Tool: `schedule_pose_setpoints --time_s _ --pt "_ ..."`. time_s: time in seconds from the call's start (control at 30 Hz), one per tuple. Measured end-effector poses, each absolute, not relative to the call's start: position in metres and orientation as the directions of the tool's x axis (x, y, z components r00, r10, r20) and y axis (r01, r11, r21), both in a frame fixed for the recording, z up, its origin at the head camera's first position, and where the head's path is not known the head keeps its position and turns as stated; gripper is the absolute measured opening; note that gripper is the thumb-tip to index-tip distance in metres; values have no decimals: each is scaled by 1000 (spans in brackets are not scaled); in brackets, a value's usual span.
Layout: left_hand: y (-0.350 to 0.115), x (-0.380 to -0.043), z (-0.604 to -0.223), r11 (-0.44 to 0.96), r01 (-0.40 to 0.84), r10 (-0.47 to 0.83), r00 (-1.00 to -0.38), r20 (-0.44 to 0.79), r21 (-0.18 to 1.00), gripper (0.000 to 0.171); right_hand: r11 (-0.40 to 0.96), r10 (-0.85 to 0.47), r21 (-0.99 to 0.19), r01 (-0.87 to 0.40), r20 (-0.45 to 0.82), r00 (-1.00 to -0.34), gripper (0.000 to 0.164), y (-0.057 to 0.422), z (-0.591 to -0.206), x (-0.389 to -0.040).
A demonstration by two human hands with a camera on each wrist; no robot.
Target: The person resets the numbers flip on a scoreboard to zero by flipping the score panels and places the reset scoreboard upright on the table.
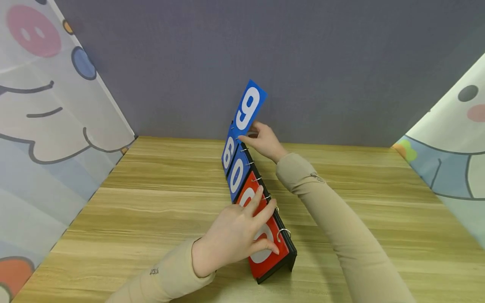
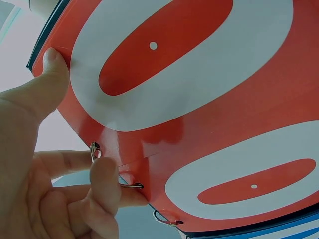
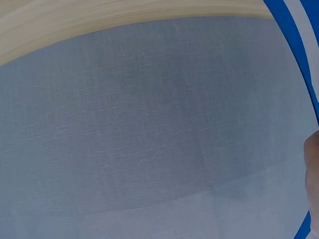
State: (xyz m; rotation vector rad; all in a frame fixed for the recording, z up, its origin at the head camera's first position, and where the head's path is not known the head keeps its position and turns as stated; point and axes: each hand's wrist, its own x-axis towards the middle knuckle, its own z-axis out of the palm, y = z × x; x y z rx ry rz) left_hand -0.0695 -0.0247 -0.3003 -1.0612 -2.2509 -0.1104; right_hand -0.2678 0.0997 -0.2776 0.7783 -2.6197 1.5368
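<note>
A tabletop flip scoreboard [image 1: 288, 248] with a black frame and metal rings stands at an angle on the table. Its raised blue card [image 1: 261, 94] shows a white 9 and stands up above the rings. My right hand [image 1: 265, 141] pinches that card near its lower end, thumb in front. Blue 6 [image 1: 228, 153] and 0 [image 1: 237, 174] cards hang below. At the near end, my left hand [image 1: 231, 235] grips the scoreboard, its thumb on a red 0 card [image 2: 134, 119] and its fingers around the ringed top edge. The right wrist view catches only part of the right hand [image 3: 312, 179].
The wood-grain table [image 1: 159, 202] extends on both sides of the scoreboard. A grey fabric panel [image 1: 182, 71] rises behind it. Cartoon-printed sheets [image 1: 34, 181] flank the table at left and right.
</note>
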Motion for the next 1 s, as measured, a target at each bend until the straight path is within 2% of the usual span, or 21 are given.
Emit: schedule_pose_setpoints --time_s 0.2,0.43,0.53,0.8,1.0 --pt "-25 -70 -301 668 720 662 -459 593 -189 79 490 -388 -758 -430 252 -887 35 93 -276 -265" --pt "-25 -70 -301 670 718 662 -465 588 -188 78 540 -428 -718 -440 216 -878 46 85 -273 -265" --pt "-25 -69 -301 668 722 664 -468 583 -182 78 567 -457 -680 -465 209 -864 40 84 -271 -264" --pt "-25 -70 -300 666 723 669 -469 577 -185 78 653 -585 -461 -601 195 -787 33 82 -259 -264" --pt "-25 -70 -300 667 722 671 -477 568 -182 78 713 -630 -287 -640 139 -764 32 79 -253 -264"
